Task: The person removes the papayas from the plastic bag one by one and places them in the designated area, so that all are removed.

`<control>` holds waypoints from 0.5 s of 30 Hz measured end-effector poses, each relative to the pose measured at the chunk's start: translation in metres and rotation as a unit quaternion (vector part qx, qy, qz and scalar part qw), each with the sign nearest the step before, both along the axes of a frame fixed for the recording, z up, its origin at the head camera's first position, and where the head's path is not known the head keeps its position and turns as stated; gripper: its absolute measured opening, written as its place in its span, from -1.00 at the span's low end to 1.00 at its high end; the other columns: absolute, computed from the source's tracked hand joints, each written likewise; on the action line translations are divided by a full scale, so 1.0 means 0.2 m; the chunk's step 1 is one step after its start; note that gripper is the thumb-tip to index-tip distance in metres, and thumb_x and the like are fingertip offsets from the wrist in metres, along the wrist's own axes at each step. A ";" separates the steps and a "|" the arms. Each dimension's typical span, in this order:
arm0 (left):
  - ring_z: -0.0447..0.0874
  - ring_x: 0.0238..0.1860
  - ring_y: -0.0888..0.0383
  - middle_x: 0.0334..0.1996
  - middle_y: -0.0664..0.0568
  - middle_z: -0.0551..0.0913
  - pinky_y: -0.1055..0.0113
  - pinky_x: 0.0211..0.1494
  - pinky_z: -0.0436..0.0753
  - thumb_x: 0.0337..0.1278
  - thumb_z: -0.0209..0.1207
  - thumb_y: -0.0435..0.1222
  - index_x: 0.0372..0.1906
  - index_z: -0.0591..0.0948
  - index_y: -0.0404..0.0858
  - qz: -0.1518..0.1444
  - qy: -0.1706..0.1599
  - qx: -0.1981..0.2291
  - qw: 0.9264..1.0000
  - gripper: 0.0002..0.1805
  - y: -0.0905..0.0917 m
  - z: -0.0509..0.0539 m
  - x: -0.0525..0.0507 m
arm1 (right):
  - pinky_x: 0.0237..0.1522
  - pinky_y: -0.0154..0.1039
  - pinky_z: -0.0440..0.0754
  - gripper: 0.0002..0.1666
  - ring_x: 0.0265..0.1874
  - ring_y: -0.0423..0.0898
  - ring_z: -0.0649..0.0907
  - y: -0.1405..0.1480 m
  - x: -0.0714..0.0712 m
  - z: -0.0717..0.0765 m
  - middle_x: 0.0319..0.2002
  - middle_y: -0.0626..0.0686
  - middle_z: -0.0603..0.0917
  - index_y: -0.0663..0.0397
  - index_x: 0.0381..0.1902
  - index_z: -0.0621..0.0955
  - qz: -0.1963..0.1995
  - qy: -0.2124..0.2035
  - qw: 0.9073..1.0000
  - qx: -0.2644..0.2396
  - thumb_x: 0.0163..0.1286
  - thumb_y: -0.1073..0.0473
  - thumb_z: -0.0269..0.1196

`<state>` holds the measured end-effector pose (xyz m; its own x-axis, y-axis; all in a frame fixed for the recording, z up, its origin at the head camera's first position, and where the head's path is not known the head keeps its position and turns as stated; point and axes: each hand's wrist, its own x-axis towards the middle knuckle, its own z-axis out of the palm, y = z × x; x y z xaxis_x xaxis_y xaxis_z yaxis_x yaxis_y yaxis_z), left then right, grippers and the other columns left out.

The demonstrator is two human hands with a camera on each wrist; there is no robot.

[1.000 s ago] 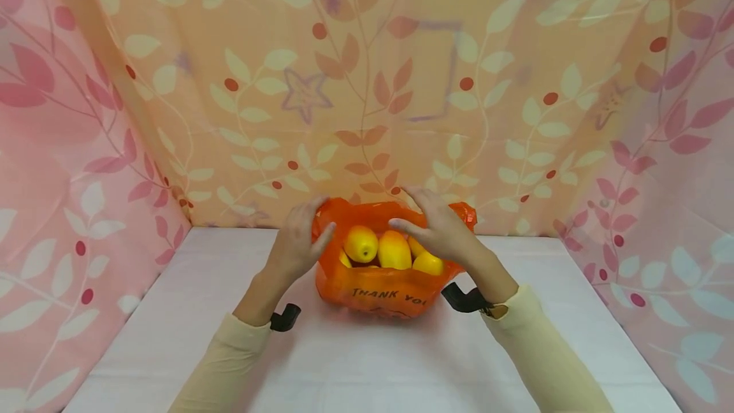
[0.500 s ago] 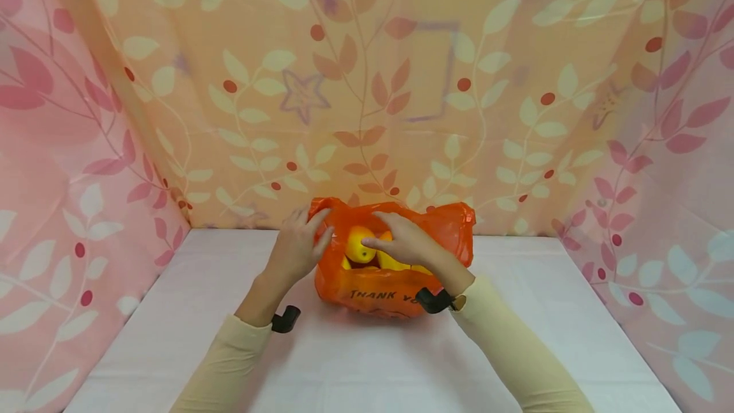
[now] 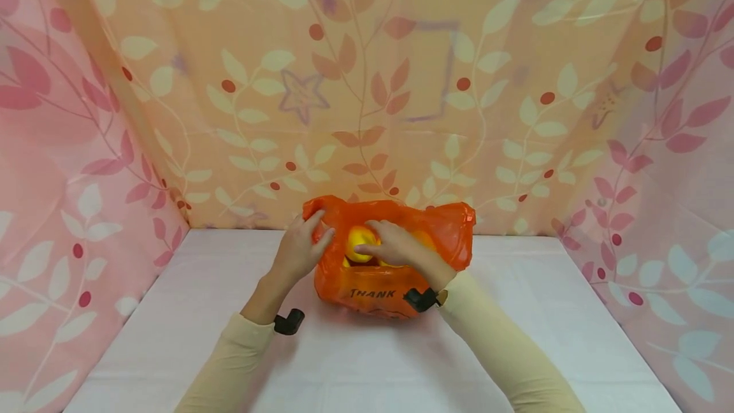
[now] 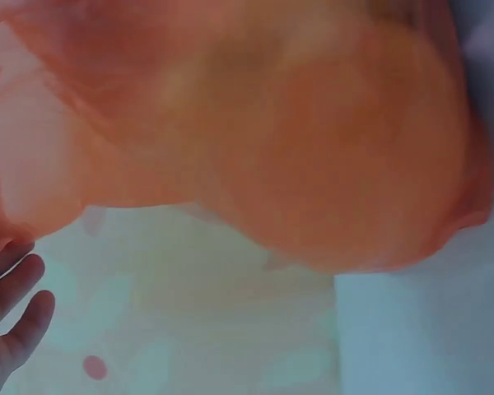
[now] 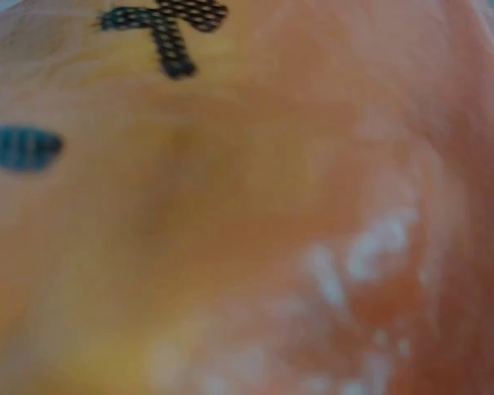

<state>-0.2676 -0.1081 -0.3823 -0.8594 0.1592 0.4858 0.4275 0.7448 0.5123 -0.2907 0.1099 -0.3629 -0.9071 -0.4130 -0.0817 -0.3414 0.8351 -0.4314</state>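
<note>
The left hand (image 3: 295,246), thumb spread, touches the bag (image 3: 371,279). The right hand (image 3: 402,246) meets a fruit (image 3: 359,238) inside — gripping or not, I cannot tell.

3 leaf-printed walls (image 3: 367,94), white tabletop (image 3: 367,362)

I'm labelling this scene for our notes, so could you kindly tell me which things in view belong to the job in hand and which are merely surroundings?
Part of the job:
orange bag
yellow fruit inside it
left hand, at the bag's rim
right hand, over the fruit

Surroundings:
white table surface
leaf-patterned backdrop
</note>
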 end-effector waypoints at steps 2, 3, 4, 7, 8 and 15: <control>0.57 -0.01 -0.19 0.08 -0.32 0.58 -0.05 0.11 0.63 0.27 0.19 -0.12 0.28 0.50 -0.32 0.003 -0.013 0.020 1.000 -0.45 0.00 -0.02 -0.01 | 0.40 0.09 0.32 -0.11 0.36 0.16 0.41 -0.01 -0.01 -0.01 0.38 0.21 0.41 0.10 0.45 0.28 0.000 -0.003 1.000 0.002 0.35 -0.28 0.18; 0.57 0.01 -0.20 0.10 -0.32 0.58 -0.06 0.11 0.62 0.28 0.18 -0.11 0.29 0.50 -0.30 0.004 -0.018 0.030 0.999 -0.45 0.00 -0.03 -0.01 | 0.40 0.10 0.32 -0.11 0.36 0.16 0.41 -0.02 -0.01 -0.02 0.38 0.21 0.41 0.11 0.45 0.28 -0.001 -0.003 1.000 0.005 0.35 -0.28 0.18; 0.57 0.03 -0.21 0.12 -0.32 0.57 -0.06 0.13 0.61 0.29 0.18 -0.10 0.30 0.49 -0.29 0.004 -0.023 0.038 0.999 -0.44 0.00 -0.04 -0.01 | 0.41 0.10 0.31 -0.11 0.36 0.17 0.41 -0.02 -0.02 -0.02 0.38 0.21 0.41 0.11 0.45 0.28 -0.002 -0.005 1.000 0.007 0.35 -0.27 0.19; 0.54 0.15 -0.25 0.21 -0.32 0.53 -0.08 0.20 0.57 0.29 0.18 -0.08 0.32 0.47 -0.27 0.003 -0.035 0.058 0.998 -0.42 0.00 -0.06 -0.02 | 0.41 0.09 0.32 -0.09 0.35 0.16 0.42 -0.04 -0.03 -0.04 0.37 0.21 0.42 0.12 0.45 0.28 -0.004 -0.008 1.000 0.009 0.33 -0.28 0.20; 0.52 0.18 -0.26 0.22 -0.32 0.52 -0.09 0.22 0.55 0.28 0.19 -0.08 0.32 0.48 -0.27 0.004 -0.037 0.064 0.997 -0.42 0.00 -0.06 -0.02 | 0.40 0.08 0.34 -0.09 0.33 0.15 0.44 -0.04 -0.03 -0.04 0.35 0.21 0.44 0.12 0.44 0.29 -0.004 -0.007 1.000 0.011 0.33 -0.28 0.20; 0.54 0.17 -0.28 0.19 -0.33 0.55 -0.09 0.22 0.55 0.21 0.26 -0.09 0.27 0.52 -0.29 0.016 -0.024 0.074 0.997 -0.42 0.00 -0.09 -0.02 | 0.37 0.06 0.38 -0.08 0.30 0.12 0.47 -0.08 -0.07 -0.05 0.33 0.19 0.47 0.10 0.43 0.31 -0.001 -0.005 0.999 0.031 0.30 -0.31 0.22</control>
<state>-0.2724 -0.1082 -0.4005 -0.8853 0.0618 0.4609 0.3781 0.6725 0.6362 -0.3042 0.0942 -0.3734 -0.9066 -0.4055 -0.1165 -0.3361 0.8611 -0.3816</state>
